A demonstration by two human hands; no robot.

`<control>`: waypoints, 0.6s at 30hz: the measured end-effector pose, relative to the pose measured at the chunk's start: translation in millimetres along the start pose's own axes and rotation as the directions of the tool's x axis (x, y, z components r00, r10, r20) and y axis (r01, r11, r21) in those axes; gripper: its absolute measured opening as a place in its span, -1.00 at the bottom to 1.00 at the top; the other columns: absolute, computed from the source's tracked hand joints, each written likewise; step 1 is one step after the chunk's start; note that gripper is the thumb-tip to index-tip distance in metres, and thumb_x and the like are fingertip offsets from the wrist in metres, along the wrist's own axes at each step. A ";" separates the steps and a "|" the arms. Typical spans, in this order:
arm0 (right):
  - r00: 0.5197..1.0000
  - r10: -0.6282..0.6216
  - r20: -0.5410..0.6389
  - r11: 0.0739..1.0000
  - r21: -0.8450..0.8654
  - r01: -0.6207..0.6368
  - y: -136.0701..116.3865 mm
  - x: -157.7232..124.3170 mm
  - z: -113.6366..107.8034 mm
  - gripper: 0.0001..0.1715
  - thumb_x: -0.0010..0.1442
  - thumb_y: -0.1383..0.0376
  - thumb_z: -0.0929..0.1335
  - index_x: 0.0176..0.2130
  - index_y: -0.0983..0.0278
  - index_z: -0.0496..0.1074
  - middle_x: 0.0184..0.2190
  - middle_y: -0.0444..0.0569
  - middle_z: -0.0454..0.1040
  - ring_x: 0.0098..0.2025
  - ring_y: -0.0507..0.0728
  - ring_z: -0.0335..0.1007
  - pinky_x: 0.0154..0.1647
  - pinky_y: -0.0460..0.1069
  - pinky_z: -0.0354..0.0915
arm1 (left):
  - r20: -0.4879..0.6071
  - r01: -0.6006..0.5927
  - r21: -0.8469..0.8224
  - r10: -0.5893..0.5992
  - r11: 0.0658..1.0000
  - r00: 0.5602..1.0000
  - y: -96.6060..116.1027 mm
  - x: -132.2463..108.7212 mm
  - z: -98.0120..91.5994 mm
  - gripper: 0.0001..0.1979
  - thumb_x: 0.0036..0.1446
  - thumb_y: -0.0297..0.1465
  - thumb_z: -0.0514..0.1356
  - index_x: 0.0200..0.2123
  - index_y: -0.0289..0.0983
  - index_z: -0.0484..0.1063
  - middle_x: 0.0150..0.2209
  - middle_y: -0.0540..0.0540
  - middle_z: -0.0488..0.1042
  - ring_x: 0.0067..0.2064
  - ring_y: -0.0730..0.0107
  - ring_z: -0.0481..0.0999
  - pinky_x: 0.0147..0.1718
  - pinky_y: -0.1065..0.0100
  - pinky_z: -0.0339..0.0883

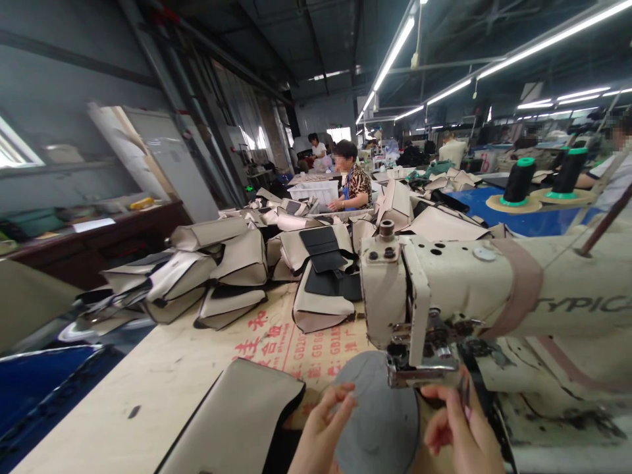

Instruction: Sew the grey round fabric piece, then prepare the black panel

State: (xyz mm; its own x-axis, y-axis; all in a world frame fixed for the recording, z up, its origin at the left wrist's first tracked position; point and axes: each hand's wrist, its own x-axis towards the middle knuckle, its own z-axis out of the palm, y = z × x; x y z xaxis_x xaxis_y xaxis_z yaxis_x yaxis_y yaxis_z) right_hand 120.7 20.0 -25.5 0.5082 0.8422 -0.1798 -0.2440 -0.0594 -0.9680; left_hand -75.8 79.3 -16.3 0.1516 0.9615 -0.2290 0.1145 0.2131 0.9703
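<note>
Left grip loosely parted and visibly empty, a left hand (320, 431) is reaching over the left edge of a gray round piece (378, 421); a right hand (459, 424) is curling at its right, its hold impossible to tell. The piece is sitting at the near side of a sewing machine (459, 280). Beige bags (241, 253) are crowding the tabletop's (123, 411) far side.

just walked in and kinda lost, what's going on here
Someone is at a sewing machine, left hand at the left edge of a round grey piece, right hand close to the machine's needle end. Whether that hand holds something small is unclear. Beige pieces with dark edges lie on the wooden table, most heaped farther back, with a co-worker beyond them.
</note>
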 end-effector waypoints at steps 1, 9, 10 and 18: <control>1.000 0.012 -0.020 0.998 0.058 -0.011 1.3 6.5 3.4 -0.09 0.03 -0.24 0.21 0.13 0.29 0.03 -0.39 -0.01 0.45 -0.72 0.00 0.24 -0.78 -0.12 0.16 | -0.018 -0.007 0.052 0.008 0.999 1.000 -5.6 2.7 0.0 -0.70 -0.06 -0.15 0.23 -0.37 -0.27 0.46 -0.15 -0.13 0.45 -0.07 0.19 0.34 -0.14 0.33 0.20; 0.996 -0.077 -0.036 0.944 -0.325 0.061 4.7 15.3 5.3 -0.16 0.10 -0.19 0.18 0.15 0.31 0.16 -0.74 -0.25 0.16 -0.71 -0.01 0.12 -0.66 -0.15 0.08 | -0.209 -0.171 0.334 0.250 0.927 0.945 -9.2 15.6 18.9 -0.75 0.02 -0.23 0.14 -0.25 -0.22 0.40 -0.18 -0.11 0.45 -0.09 0.18 0.40 -0.12 0.21 0.23; 0.997 -0.076 0.006 0.917 -0.392 0.073 4.1 17.5 2.0 -0.16 0.10 -0.19 0.17 0.14 0.32 0.19 -0.75 -0.23 0.17 -0.68 0.01 0.15 -0.62 -0.14 0.11 | -0.224 -0.203 0.390 0.307 0.898 0.925 -4.3 15.2 22.2 -0.78 0.05 -0.26 0.12 -0.25 -0.21 0.39 -0.18 -0.11 0.44 -0.09 0.19 0.39 -0.10 0.19 0.22; 0.982 -0.108 0.153 0.850 -0.498 0.171 1.6 10.9 -13.3 -0.06 0.10 -0.21 0.12 0.18 0.41 0.09 -0.65 -0.16 0.36 -0.62 0.05 0.27 -0.56 -0.12 0.17 | -0.030 -0.443 0.413 0.498 0.796 0.867 10.8 37.4 50.6 -0.64 0.00 -0.51 0.12 -0.10 -0.13 0.39 -0.03 -0.09 0.35 0.03 0.19 0.25 0.03 0.13 0.07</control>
State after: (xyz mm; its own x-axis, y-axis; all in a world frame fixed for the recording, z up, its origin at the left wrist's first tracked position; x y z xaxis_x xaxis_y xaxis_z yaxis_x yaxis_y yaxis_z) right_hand 136.9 22.0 -31.2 0.3995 0.9156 -0.0454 0.2911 -0.1736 -0.9408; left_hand -19.2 108.8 -18.3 0.1592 0.9446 0.2870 0.4291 -0.3280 0.8416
